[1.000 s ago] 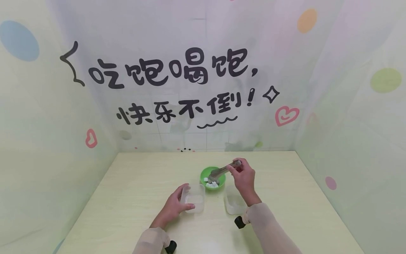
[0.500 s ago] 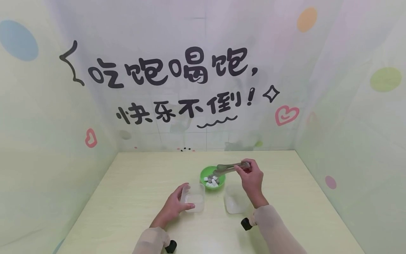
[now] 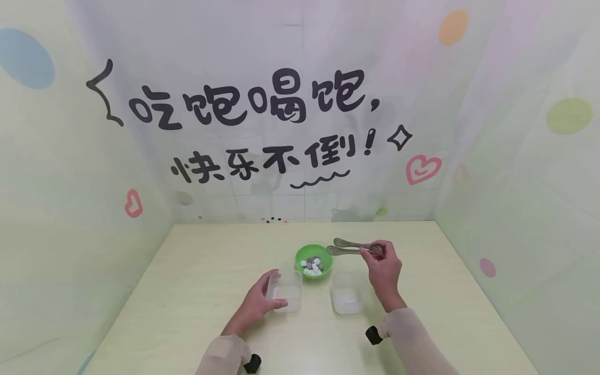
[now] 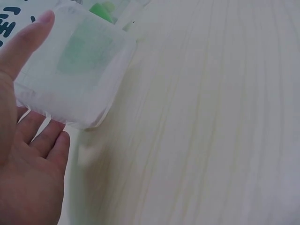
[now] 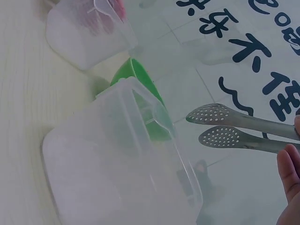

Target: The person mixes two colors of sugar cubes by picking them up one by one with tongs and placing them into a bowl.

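Observation:
My left hand (image 3: 257,303) grips a clear plastic container (image 3: 291,299), thumb on the near side and fingers along its left; in the left wrist view its frosted wall (image 4: 93,70) fills the upper left. My right hand (image 3: 385,265) holds metal tongs (image 3: 349,251) by their hinged end, right of the green bowl (image 3: 299,265). Their perforated tips (image 5: 220,137) stand apart with nothing between them. Inside the bowl lie several small white pieces (image 3: 315,269) and grey pieces (image 3: 309,264).
A second clear plastic container (image 3: 347,307) stands on the pale wooden table (image 3: 201,281), just below and right of the bowl. Printed fabric walls (image 3: 300,203) enclose the table at the back and both sides.
The tongs have come up out of the bowl and moved right with my right hand, and their tips have spread. My left hand and its container have stayed put.

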Available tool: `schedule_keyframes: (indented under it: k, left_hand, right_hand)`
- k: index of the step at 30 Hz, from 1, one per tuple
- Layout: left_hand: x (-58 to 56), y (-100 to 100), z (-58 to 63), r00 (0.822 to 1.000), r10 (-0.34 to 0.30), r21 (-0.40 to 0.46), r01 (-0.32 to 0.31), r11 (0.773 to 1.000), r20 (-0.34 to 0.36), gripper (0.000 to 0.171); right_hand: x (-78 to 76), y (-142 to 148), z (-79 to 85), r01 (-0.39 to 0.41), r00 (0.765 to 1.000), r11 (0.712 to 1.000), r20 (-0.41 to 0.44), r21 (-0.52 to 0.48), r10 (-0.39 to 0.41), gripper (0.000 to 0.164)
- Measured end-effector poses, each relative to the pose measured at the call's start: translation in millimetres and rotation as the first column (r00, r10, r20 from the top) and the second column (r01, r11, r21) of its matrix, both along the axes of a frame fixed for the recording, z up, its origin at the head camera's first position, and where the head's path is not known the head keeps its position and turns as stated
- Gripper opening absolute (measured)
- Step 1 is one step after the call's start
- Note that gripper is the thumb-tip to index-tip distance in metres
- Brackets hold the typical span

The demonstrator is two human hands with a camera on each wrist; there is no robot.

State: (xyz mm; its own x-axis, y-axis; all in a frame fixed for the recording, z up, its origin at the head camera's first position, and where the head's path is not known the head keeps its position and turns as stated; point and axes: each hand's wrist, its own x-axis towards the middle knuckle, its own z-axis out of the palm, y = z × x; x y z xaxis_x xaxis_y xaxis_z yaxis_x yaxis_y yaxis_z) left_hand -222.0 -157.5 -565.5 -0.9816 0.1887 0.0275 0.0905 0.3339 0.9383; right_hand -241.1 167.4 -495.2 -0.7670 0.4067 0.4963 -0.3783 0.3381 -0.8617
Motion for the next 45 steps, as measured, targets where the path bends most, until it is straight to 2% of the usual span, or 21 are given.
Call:
schedule_keyframes:
  k: [6,12,20,27,32,36,41,45]
  left_hand:
    - [-1.1,0,-0.2,1.0,-0.003,0.005,0.003,1.0,0.0,0.087]
    - [-2.4,-1,-2.4,1.0,-0.003,0.013,0.003,1.0,0.007,0.087]
    - [-1.6,-1,-3.0,1.0,0.001,-0.004,-0.001,1.0,0.006,0.088]
    - [-1.5,0,-1.4,1.0,-0.004,-0.002,0.004,1.0,0.006,0.089]
    - [-1.5,1,-1.6,1.0,0.001,0.001,-0.001,1.0,0.011,0.091]
    - [-0.9,1,-2.7,1.0,0.007,0.005,-0.007,1.0,0.011,0.092]
    - [2.3,2,-4.0,1.0,0.022,0.015,-0.022,1.0,0.023,0.093]
    - [4.8,2,-2.7,0.999,0.029,0.025,-0.03,0.999,0.027,0.094]
  right_hand:
    - [-1.4,7,-10.5,0.006,1.0,0.999,0.014,-0.051,-0.005,0.034]
    - [-1.5,13,-18.2,0.042,0.997,0.998,0.067,-0.056,-0.038,0.031]
    - [-2.8,23,-32.9,0.095,0.986,0.995,0.14,-0.006,-0.094,0.03]
    - [-2.8,31,-47.5,0.114,0.977,0.993,0.177,0.038,-0.119,0.03]
    - [-0.7,35,-51.4,0.121,0.967,0.988,0.212,0.099,-0.14,0.031]
    - [0.8,37,-55.5,0.096,0.956,0.98,0.258,0.176,-0.14,0.034]
    - [4.5,39,-63.6,0.001,0.931,0.965,0.351,0.263,-0.097,0.037]
    - [6.4,41,-67.8,-0.047,0.921,0.947,0.381,0.318,-0.082,0.04]
